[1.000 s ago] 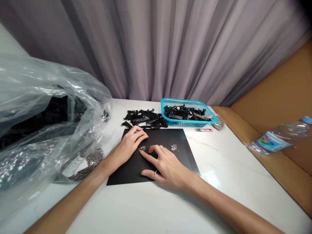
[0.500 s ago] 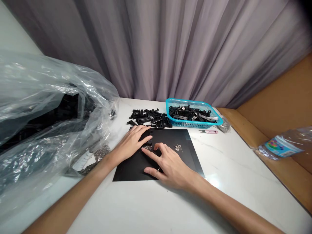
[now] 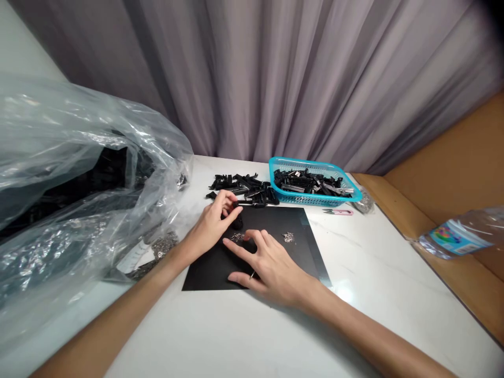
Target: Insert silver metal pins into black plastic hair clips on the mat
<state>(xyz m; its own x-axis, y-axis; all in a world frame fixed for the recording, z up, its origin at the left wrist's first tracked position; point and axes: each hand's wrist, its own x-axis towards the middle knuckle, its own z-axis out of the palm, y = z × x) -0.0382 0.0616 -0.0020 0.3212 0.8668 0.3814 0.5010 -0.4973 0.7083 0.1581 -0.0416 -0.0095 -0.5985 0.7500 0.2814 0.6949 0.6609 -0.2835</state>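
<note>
Two hands meet on a black mat (image 3: 299, 252): the left hand (image 3: 210, 228) has its grip pinched shut on a small black part (image 3: 237, 222) near the mat's far edge, while the right hand (image 3: 271, 268) rests with its grip apart, fingers spread, index tip just beside a heap of silver bits (image 3: 238, 237). A second heap (image 3: 289, 238) lies near. Beyond, a pile (image 3: 244, 188) of black pieces touches a teal basket (image 3: 315, 198) on the white desk (image 3: 374, 273); a plastic bag (image 3: 79, 173) bulks at left.

Left hand (image 3: 212, 223) pinches a small black part (image 3: 237, 222) over the black mat (image 3: 275, 223); right hand (image 3: 271, 265) rests beside silver bits (image 3: 237, 237).
</note>
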